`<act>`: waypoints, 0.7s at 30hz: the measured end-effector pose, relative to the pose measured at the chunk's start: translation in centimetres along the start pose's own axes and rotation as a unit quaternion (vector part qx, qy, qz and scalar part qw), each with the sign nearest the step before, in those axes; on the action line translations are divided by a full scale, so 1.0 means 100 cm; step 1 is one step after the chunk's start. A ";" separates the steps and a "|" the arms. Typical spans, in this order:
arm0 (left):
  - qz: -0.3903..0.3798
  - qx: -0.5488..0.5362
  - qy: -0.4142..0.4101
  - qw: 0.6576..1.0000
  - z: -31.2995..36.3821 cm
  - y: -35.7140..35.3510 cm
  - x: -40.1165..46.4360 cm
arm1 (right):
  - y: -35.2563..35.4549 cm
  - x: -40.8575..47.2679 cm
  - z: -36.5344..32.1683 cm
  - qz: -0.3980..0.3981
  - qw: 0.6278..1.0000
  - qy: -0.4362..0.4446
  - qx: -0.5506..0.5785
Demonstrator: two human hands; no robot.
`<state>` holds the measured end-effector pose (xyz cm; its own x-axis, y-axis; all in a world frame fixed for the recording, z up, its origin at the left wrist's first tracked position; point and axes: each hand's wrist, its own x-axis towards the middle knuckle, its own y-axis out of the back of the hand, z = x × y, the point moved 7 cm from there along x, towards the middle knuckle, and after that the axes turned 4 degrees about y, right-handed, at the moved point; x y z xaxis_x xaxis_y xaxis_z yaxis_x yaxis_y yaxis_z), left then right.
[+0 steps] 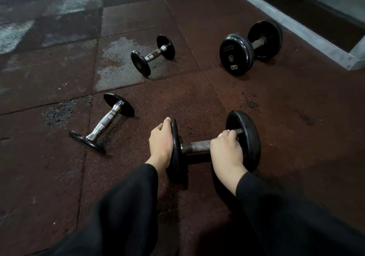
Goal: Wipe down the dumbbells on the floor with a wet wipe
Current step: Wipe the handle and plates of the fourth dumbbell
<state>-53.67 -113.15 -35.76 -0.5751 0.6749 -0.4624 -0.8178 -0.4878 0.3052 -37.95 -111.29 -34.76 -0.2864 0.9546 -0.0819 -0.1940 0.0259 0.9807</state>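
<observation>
On the rubber floor (197, 97), nearest the person, lies a black dumbbell (197, 149) with worn steel bar. Left hand (161, 141) cups the outer face of its left plate, fingers curled over the rim. Right hand (226, 151) is wrapped round the bar beside the right plate; a pale scrap shows at its fingertips, possibly the wipe, unconfirmed. Judged heavy, rigid, prone to rolling; best steadied by a plate. Three further dumbbells lie beyond.
</observation>
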 end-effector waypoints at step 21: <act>0.001 -0.010 -0.008 1.000 0.000 -0.002 0.005 | -0.003 0.010 0.009 0.013 0.996 -0.003 -0.083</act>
<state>-53.83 -112.71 -36.00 -0.5767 0.6830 -0.4482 -0.8165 -0.4997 0.2892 -37.36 -110.09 -34.97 -0.2887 0.9558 -0.0551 -0.3386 -0.0481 0.9397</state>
